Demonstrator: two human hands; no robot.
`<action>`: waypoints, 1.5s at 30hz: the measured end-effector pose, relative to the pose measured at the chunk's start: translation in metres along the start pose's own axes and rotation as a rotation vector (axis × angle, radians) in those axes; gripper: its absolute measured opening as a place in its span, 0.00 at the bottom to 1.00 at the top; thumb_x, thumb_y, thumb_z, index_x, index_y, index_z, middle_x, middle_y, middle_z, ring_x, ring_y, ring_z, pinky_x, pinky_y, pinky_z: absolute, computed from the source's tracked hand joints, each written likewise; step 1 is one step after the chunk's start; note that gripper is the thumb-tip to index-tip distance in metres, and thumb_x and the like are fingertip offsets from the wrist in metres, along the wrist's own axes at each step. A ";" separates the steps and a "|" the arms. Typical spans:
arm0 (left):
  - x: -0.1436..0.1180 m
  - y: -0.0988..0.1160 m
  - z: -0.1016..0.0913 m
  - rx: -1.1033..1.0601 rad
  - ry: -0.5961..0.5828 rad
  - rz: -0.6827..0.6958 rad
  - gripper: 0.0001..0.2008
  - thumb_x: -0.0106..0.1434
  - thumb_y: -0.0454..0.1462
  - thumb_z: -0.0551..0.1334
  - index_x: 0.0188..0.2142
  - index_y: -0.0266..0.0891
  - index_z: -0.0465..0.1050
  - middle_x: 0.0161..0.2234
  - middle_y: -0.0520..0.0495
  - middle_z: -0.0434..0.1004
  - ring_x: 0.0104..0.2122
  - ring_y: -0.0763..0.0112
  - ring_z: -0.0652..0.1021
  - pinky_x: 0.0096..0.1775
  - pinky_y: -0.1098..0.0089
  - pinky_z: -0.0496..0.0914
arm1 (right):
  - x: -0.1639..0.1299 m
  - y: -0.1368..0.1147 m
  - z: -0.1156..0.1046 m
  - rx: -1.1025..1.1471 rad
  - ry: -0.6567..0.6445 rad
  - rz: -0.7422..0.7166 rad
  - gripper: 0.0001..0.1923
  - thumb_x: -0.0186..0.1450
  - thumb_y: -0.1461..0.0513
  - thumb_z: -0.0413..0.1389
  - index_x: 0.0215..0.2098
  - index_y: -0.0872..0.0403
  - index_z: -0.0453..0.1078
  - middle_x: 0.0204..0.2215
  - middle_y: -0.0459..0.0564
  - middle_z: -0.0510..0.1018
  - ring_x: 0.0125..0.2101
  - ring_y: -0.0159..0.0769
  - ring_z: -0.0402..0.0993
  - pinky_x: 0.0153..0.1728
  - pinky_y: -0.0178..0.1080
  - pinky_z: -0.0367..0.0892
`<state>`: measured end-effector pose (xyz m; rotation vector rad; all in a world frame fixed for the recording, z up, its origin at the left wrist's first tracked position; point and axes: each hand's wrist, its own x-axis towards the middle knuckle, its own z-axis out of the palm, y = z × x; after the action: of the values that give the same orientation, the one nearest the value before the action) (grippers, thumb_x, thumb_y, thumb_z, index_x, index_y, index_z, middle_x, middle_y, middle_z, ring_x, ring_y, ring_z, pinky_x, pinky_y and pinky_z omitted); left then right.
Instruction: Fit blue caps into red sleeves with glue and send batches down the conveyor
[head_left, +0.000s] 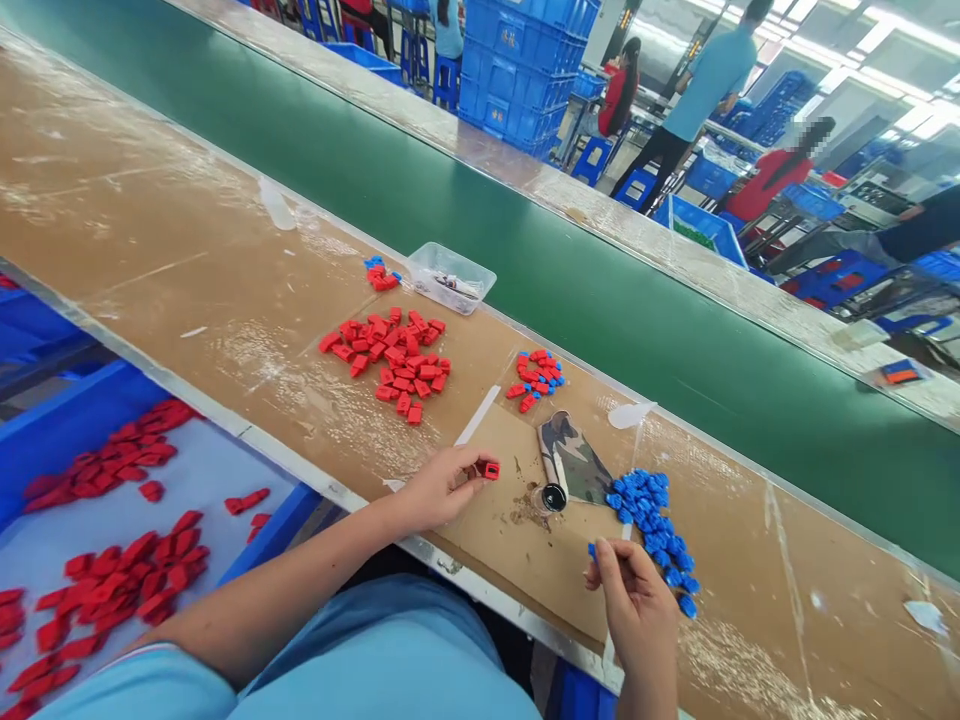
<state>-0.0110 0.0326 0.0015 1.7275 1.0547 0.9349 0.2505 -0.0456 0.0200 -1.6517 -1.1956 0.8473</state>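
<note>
Pairing parts, it seems: left hand pinches a red block mid-frame, right hand a blue piece lower right; aligning them likely comes next.

Set in a factory workshop, shown by a long green conveyor belt beside a worn brown workbench, stacked blue plastic crates, blue stools, rows of ceiling lights, and several people in red or light-blue tops.

Brown bench | red parts | blue parts | clear tray | camouflage cloth | apparently 1 small jar
</note>
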 end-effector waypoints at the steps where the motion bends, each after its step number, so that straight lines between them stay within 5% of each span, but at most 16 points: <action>1: -0.001 0.001 0.004 0.003 -0.022 0.001 0.13 0.61 0.30 0.56 0.44 0.38 0.73 0.38 0.46 0.79 0.38 0.68 0.77 0.44 0.68 0.72 | 0.002 -0.002 0.003 0.019 0.008 -0.018 0.19 0.58 0.47 0.61 0.28 0.54 0.71 0.17 0.46 0.74 0.17 0.33 0.71 0.18 0.34 0.70; 11: -0.005 0.004 0.043 -0.151 -0.082 -0.165 0.14 0.58 0.30 0.60 0.43 0.39 0.75 0.38 0.48 0.80 0.36 0.69 0.78 0.41 0.70 0.74 | 0.017 -0.012 0.008 -0.190 -0.125 -0.245 0.15 0.64 0.54 0.56 0.45 0.53 0.75 0.37 0.54 0.80 0.33 0.37 0.78 0.34 0.40 0.76; 18: -0.004 0.002 0.047 -0.179 -0.053 -0.160 0.09 0.54 0.29 0.62 0.36 0.38 0.74 0.33 0.51 0.78 0.34 0.71 0.77 0.38 0.72 0.72 | 0.028 -0.023 0.015 -0.579 -0.100 -0.555 0.15 0.68 0.54 0.51 0.43 0.49 0.76 0.36 0.52 0.81 0.37 0.40 0.76 0.38 0.42 0.71; 23: -0.005 0.002 0.046 -0.173 -0.057 -0.143 0.08 0.54 0.28 0.62 0.35 0.38 0.74 0.32 0.51 0.77 0.34 0.71 0.76 0.37 0.73 0.71 | 0.036 -0.016 0.018 -0.694 -0.078 -0.637 0.17 0.70 0.53 0.49 0.43 0.49 0.77 0.33 0.51 0.80 0.34 0.38 0.75 0.38 0.42 0.66; 33: -0.005 0.002 0.044 -0.166 -0.079 -0.135 0.08 0.55 0.29 0.62 0.35 0.39 0.73 0.33 0.51 0.77 0.33 0.70 0.75 0.39 0.71 0.71 | 0.036 -0.017 0.022 -0.663 -0.125 -0.551 0.18 0.69 0.51 0.48 0.44 0.48 0.77 0.33 0.51 0.80 0.35 0.40 0.74 0.40 0.44 0.63; 45: -0.005 0.003 0.047 -0.285 -0.079 -0.116 0.10 0.58 0.28 0.57 0.40 0.38 0.72 0.37 0.47 0.75 0.37 0.69 0.76 0.41 0.69 0.74 | 0.028 -0.021 0.017 -0.258 -0.058 -0.220 0.15 0.60 0.52 0.59 0.38 0.54 0.76 0.31 0.51 0.81 0.31 0.38 0.76 0.36 0.41 0.72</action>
<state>0.0306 0.0136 -0.0120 1.4415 0.9125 0.8893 0.2362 -0.0119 0.0325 -1.6668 -1.5481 0.6272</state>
